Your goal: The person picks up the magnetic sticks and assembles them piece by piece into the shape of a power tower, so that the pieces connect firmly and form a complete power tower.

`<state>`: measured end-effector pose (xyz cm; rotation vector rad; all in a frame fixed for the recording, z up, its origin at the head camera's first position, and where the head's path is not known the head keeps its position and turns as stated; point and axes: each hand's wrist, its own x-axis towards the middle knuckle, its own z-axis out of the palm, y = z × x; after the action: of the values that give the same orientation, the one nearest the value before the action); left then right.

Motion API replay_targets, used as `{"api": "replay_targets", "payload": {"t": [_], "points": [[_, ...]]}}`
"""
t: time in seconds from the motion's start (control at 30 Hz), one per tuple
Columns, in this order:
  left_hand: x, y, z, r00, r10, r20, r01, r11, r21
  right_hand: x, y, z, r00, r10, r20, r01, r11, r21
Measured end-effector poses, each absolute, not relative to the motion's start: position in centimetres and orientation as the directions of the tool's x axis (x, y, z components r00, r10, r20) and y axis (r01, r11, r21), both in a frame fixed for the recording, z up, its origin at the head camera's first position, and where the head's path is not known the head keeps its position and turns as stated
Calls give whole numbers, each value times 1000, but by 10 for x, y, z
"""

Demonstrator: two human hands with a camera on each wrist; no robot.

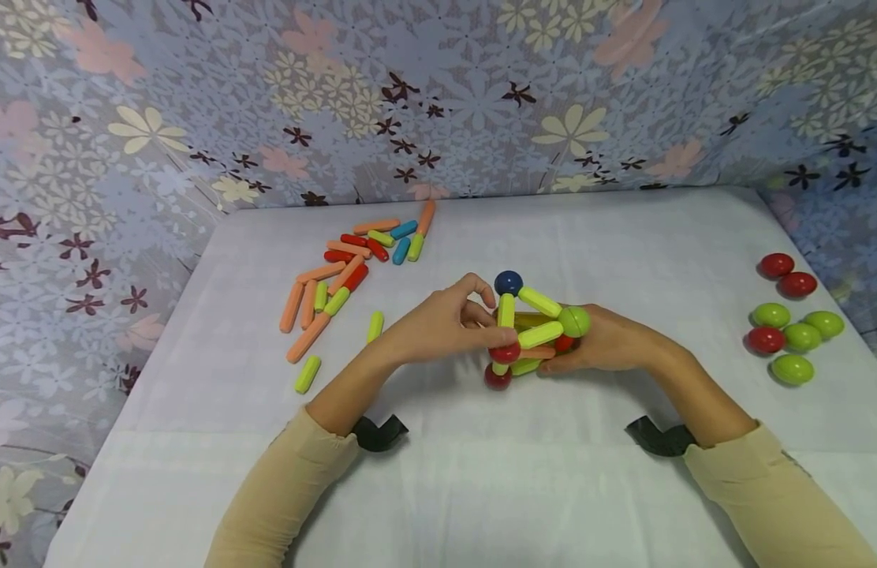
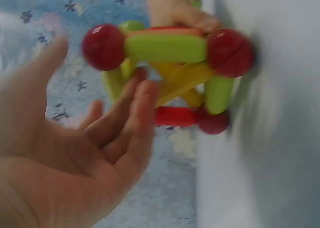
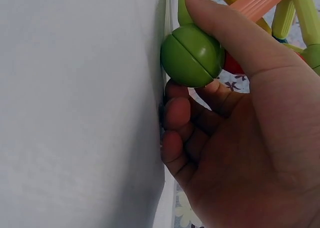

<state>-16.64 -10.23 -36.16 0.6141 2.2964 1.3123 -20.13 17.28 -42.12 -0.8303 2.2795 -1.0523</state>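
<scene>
A box-like frame of building sticks and balls (image 1: 541,334) stands on the white table between the hands. A blue ball (image 1: 509,283), a red ball (image 1: 505,353) and a green ball (image 1: 574,322) form upper corners, joined by lime sticks. Yellow, orange and red sticks show lower down. My right hand (image 1: 612,339) grips the frame's right side, its thumb against a lower lime stick beside a green ball (image 3: 192,57). My left hand (image 2: 75,163) is at the left side, fingers loosely bent and thumb spread. In the left wrist view, that thumb stands apart from the red ball (image 2: 103,47).
Loose orange, red, blue and lime sticks (image 1: 311,335) lie at the back left of the table (image 1: 481,489). Two lime sticks (image 1: 307,374) rest nearer the left forearm. Several red and green balls (image 1: 793,369) sit at the right edge. Floral cloth (image 1: 445,102) hangs behind.
</scene>
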Motion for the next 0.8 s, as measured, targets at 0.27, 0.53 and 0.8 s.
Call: {"api": "replay_targets", "payload": {"t": [0.27,0.53,0.8], "points": [[-169,-118,-352,-749,661,-43,366,467,805,-200,176,-416,-611,-742,-276,-312,546,-777],[-180,-129,-360,-711,703,16,386,371,844,-211,186,-418,-651,-726,-221,-317,525,-790],[-189,-146,-358,-711,701,-48,383,443,810,-210,178,-422,-684,-709,-172,-310,496,-811]]}}
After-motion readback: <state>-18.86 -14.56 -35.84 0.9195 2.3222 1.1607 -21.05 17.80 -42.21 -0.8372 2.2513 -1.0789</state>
